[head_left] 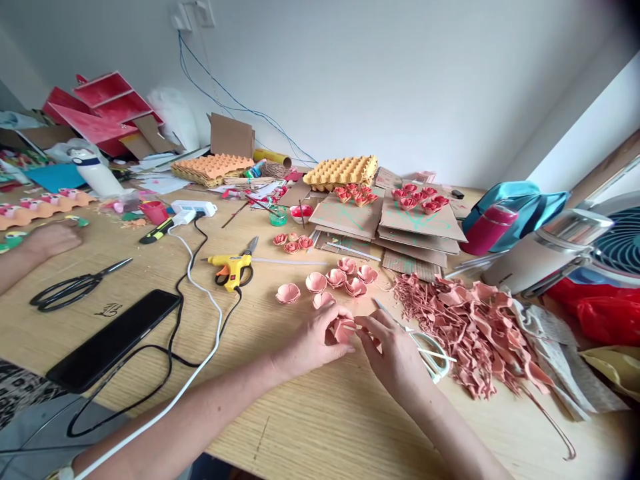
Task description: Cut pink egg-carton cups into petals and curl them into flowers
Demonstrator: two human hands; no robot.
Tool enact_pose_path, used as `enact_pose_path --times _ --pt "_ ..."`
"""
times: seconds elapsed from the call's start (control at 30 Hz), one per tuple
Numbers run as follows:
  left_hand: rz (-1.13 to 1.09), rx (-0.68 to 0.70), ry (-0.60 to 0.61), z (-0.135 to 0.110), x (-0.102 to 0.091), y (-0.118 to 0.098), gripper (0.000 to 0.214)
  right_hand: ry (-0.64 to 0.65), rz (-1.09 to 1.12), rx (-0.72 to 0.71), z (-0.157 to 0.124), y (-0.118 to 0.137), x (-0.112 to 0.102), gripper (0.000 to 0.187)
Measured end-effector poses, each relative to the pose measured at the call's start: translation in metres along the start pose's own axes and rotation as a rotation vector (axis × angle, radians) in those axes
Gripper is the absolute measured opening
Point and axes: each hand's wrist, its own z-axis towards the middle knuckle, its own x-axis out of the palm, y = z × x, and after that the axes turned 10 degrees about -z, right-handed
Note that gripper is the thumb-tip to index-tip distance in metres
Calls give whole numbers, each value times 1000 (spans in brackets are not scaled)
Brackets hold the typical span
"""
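Over the front middle of the table, my left hand is closed around a pink flower cup that looks cut from egg carton. My right hand pinches a thin white stick; its tip meets the cup and its other end sticks out behind the hand. Just beyond my hands stand several similar pink flower cups. Scissors with pale handles lie beside my right hand, partly hidden by it. Right of them spreads a heap of pink carton scraps.
A yellow glue gun lies left with cables, a black phone and black scissors. Finished red flowers sit on stacked cardboard. A flask stands right. Another person's hand rests at far left.
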Motion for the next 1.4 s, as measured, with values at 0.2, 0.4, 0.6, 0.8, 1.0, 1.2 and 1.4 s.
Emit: enact_pose_path --times 0.2,0.4,0.6,0.8,1.0,1.2,1.4 --pt "-64 -54 8 -4 6 2 36 -1 -29 26 -1 2 -1 19" --pt "-216 -72 12 -5 6 0 18 -37 -125 -23 -1 0 3 20" --pt "-377 -131 49 -4 5 -4 17 -36 -168 -28 -2 -2 4 23" --pt "-437 -167 1 -4 7 -5 19 -55 -151 -48 -2 -2 3 26" --pt "-363 -195 -12 -4 4 -7 20 -46 -172 -66 -1 3 1 23" --pt "-322 -203 -34 -5 2 -6 22 -20 -167 -102 -1 4 1 21" --pt "-327 -207 -15 -4 2 -3 25 -28 -278 -183 -3 0 5 20"
